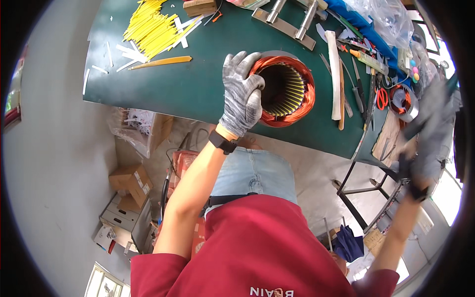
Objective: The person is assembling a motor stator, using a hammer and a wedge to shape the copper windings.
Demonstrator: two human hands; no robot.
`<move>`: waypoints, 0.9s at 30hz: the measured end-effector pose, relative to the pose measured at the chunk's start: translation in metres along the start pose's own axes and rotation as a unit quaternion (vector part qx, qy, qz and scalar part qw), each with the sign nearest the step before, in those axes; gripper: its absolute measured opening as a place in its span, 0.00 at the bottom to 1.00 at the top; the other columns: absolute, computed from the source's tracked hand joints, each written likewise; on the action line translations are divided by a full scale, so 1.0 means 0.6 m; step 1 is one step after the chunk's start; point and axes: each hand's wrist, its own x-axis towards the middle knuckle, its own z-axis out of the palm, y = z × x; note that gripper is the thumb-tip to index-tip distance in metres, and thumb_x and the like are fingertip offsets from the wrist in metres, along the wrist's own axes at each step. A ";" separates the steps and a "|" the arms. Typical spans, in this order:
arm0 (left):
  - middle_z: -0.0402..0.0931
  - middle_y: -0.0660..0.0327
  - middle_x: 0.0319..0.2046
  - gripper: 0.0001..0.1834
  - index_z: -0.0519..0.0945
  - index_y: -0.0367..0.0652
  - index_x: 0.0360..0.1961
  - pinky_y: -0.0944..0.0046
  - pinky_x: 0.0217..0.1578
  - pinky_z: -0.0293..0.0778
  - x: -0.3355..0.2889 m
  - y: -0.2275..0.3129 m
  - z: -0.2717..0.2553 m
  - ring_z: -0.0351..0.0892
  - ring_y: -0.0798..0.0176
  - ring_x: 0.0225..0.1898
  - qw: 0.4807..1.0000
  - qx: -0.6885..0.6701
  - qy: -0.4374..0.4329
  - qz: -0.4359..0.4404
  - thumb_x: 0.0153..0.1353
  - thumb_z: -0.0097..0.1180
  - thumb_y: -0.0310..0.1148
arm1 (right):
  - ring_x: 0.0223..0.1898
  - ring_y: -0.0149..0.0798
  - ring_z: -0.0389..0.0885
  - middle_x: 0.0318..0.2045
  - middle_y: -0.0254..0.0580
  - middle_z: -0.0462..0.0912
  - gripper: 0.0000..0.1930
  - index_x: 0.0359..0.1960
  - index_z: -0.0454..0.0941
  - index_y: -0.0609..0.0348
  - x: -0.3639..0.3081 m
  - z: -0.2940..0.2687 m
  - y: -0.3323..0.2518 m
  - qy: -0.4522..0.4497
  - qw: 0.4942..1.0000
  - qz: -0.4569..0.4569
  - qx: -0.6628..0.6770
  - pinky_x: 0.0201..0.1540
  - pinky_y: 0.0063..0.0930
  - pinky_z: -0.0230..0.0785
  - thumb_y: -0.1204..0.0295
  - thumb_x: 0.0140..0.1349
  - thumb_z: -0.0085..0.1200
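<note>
Steadying the motor stator [284, 91] on the green counter [198, 84] is the step judged to be in hand: the left hand [242, 94], in a grey knit glove, is resting against the near-left rim of the copper winding, fingers curled over the outer edge and pressing on it rather than closing around it. The stator is lying near the front edge of the counter, bore facing up toward the camera, with yellow slot liners showing inside the bore.

The right hand [428, 128], also gloved, is being held well apart from the stator, out past the right end of the counter, raised and blurred; whether it is gripping anything cannot be told. The right forearm is reaching upward from the lower right, the left forearm rising straight from the body with a dark wristband [222, 142] showing.

Judgement: the next move is calling for the right hand to come to the winding while the left is keeping the stator from rolling.

Yellow strips [151, 29], red-handled scissors [382, 98] and a white stick [335, 74] are lying nearby.
</note>
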 end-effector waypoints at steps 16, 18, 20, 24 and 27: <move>0.71 0.55 0.52 0.12 0.77 0.47 0.30 0.45 0.63 0.41 0.038 -0.040 -0.016 0.58 0.44 0.59 0.994 0.030 -0.081 0.073 0.50 0.39 0.31 | 0.53 0.39 0.72 0.54 0.47 0.70 0.22 0.58 0.62 0.61 -0.010 0.106 -0.301 -0.270 0.961 -0.048 0.033 0.56 0.34 0.61 0.66 0.63 0.44; 0.70 0.55 0.52 0.15 0.77 0.45 0.32 0.47 0.64 0.40 0.037 -0.059 -0.034 0.56 0.46 0.60 0.982 0.095 -0.138 0.091 0.55 0.36 0.34 | 0.53 0.39 0.72 0.54 0.47 0.70 0.22 0.58 0.62 0.61 0.097 0.029 -0.309 -0.371 0.921 -0.025 0.119 0.57 0.32 0.61 0.66 0.63 0.44; 0.69 0.55 0.54 0.13 0.78 0.47 0.32 0.48 0.63 0.42 0.043 -0.023 -0.019 0.56 0.46 0.61 0.990 0.077 -0.099 0.070 0.52 0.39 0.32 | 0.52 0.38 0.72 0.54 0.46 0.70 0.22 0.58 0.61 0.61 0.183 -0.053 -0.232 -0.387 0.906 0.022 0.169 0.57 0.29 0.61 0.67 0.64 0.40; 0.68 0.52 0.54 0.08 0.73 0.47 0.28 0.46 0.63 0.43 -0.008 -0.020 -0.005 0.58 0.45 0.60 0.998 0.040 -0.030 0.033 0.51 0.41 0.33 | 0.51 0.37 0.72 0.54 0.45 0.70 0.21 0.58 0.61 0.65 0.144 0.012 -0.124 -0.110 0.921 0.126 0.352 0.54 0.26 0.63 0.68 0.66 0.37; 0.69 0.52 0.53 0.08 0.73 0.47 0.29 0.44 0.62 0.44 0.016 -0.029 -0.016 0.59 0.44 0.59 0.996 0.037 -0.051 0.069 0.51 0.41 0.34 | 0.51 0.38 0.72 0.54 0.46 0.70 0.21 0.58 0.61 0.66 0.154 0.022 -0.156 -0.090 0.900 0.152 0.399 0.53 0.26 0.64 0.69 0.66 0.38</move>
